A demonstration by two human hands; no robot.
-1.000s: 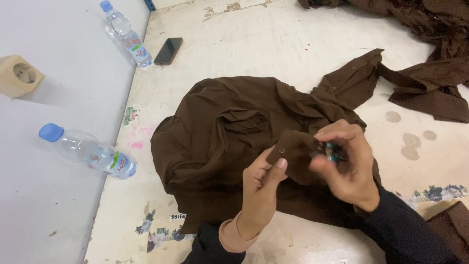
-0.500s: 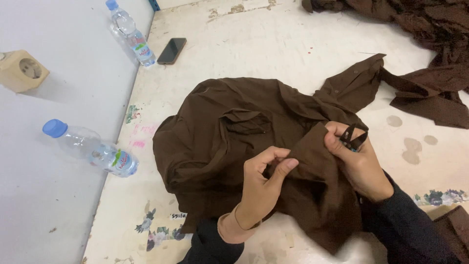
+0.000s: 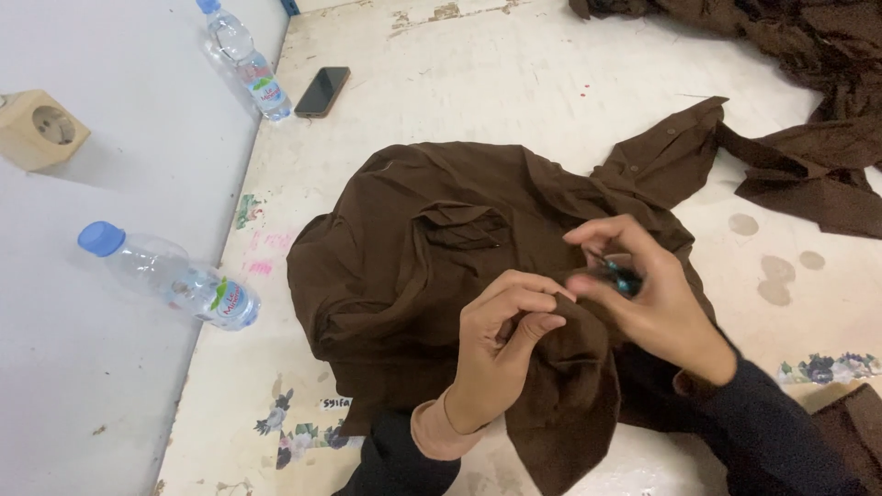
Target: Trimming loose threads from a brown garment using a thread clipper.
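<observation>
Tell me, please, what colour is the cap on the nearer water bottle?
Blue; the nearer water bottle's cap shows clearly in the head view.

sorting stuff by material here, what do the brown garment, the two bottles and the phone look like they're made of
Brown garment: woven cloth, matte, judging by its soft folds and creases; the fibre cannot be told. Near bottle and far bottle: clear thin plastic, glossy, see-through with blue caps. Phone: dark, smooth face, probably glass, faintly shiny. The left hand pinches the cloth; the right hand holds a small teal tool, probably plastic.

The small teal tool (image 3: pixel 625 278) is mostly hidden inside the right hand (image 3: pixel 657 298). Far-right brown cloth (image 3: pixel 808 55) runs off the edge; both forearms are cut off near.
</observation>
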